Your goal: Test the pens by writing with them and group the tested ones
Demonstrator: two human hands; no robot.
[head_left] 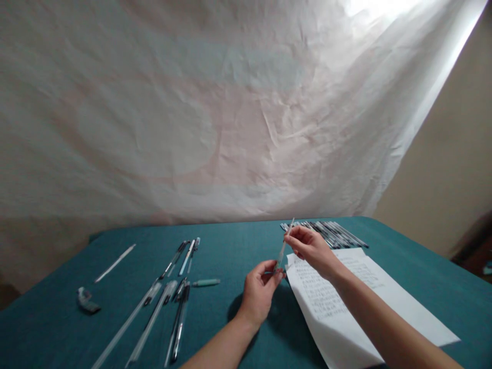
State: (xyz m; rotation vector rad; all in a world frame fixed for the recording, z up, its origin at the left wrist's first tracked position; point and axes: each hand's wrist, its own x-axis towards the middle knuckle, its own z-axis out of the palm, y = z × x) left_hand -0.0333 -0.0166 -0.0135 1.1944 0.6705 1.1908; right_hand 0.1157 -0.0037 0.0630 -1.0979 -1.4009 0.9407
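My left hand (261, 289) is closed round the lower end of a clear pen barrel (281, 254), held tilted above the table. Above it, my right hand (310, 250) pinches a thin whitish pen refill (292, 224), whose upper tip shows past the fingers. Refill and barrel are in one line; how far the refill sits inside is too small to tell. My left fingers hide the barrel's lower end. Below my right forearm lie handwritten paper sheets (323, 307).
A dense row of pens (334, 234) lies at the back right. Several pens and clear barrels (154, 318) are spread at left, beside a green pen (206, 282). Farther left are a whitish stick (115, 263) and a crumpled dark-and-pale item (87, 301). A sheet (230, 113) hangs behind the table.
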